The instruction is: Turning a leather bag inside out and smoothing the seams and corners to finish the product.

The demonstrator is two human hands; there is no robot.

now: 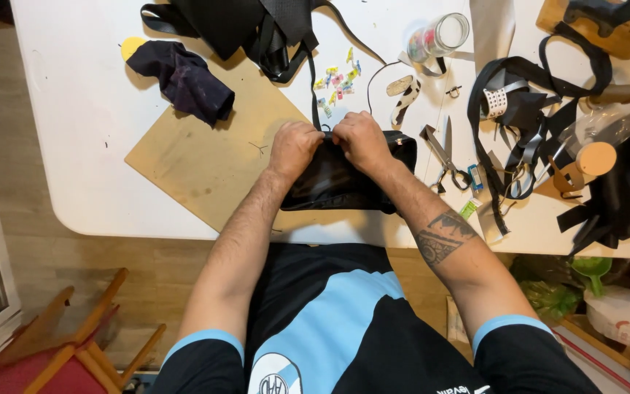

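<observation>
1. Left hand (294,148) curled into a fist on the far edge of a black pouch (344,182), fingers folded together and clamped on the fabric, likely to hold the edge taut.
2. Right hand (361,140) just beside it, knuckles nearly touching, fingers likewise bent and pinched down on the same edge — thumbs hidden underneath.
3. Pouch flat on the white table (82,131), near the front rim and partly over a brown board (205,157), probably kept there as a work surface.
4. Thin black strap (314,87) rising from between the fists toward a heap of black webbing (257,29) at the far side.
5. Scissors (442,153) just right of the pouch, blades closed — within easy reach.
6. Small coloured clips (337,79) scattered beyond the hands; clear jar (439,35) further right, on its side.
7. Dark purple cloth (184,79) bunched at the board's far left corner, well apart from the hands.
</observation>
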